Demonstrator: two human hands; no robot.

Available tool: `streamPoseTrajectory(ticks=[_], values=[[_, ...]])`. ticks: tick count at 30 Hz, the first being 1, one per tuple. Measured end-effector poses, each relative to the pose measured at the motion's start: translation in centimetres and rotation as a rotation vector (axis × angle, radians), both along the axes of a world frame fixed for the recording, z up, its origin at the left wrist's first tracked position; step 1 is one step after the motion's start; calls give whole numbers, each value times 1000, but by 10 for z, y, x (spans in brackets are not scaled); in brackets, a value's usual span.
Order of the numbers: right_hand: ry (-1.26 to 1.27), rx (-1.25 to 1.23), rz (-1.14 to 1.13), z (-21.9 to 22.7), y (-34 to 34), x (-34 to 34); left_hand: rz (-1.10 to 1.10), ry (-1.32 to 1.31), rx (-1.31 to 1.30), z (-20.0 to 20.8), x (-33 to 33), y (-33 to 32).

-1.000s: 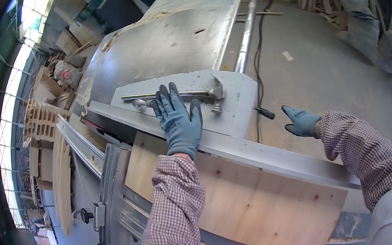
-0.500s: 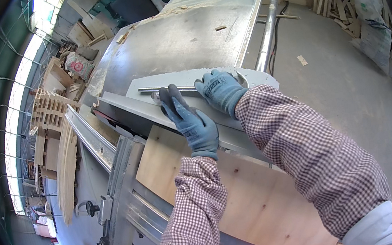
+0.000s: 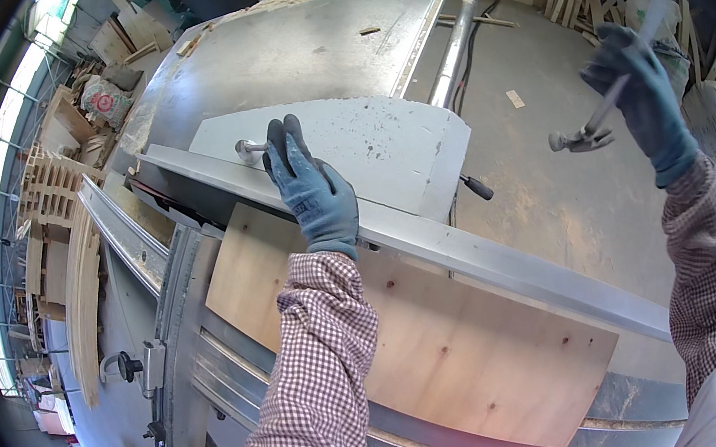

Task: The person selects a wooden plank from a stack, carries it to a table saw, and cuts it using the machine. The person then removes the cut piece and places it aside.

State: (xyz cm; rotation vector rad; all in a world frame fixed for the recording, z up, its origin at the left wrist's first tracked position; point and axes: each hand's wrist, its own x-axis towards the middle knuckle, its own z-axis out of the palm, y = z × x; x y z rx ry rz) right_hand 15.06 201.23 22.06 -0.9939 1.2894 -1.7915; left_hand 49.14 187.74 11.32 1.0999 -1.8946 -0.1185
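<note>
Two gloved hands: left hand (image 3: 315,195) flat on the metal fence (image 3: 433,245), right hand (image 3: 645,100) gripping a hammer (image 3: 586,132).

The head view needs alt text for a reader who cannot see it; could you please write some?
A gloved left hand presses on a metal fence rail over a plywood sheet on a workshop saw table, while the gloved right hand raises a hammer high.

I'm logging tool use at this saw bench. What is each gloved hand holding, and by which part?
The right hand grips a hammer by its handle, head to the left, raised clear of the bench. The left hand holds nothing; it presses flat on the metal rail.
</note>
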Motion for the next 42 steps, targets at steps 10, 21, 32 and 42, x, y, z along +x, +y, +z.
streamPoseTrajectory(ticks=[10, 21, 32, 42], values=[[-298, 61, 104, -84, 4, -5, 28, -95, 54, -7, 8, -6], [-106, 341, 263, -105, -16, 69, -12, -1, 87, -1, 0, -2], [1348, 498, 60, -27, -124, 190, -19, 268, 76, 2, 11, 18], [1288, 50, 235, -87, -143, 225, 66, -446, 544, 15, 156, 249]])
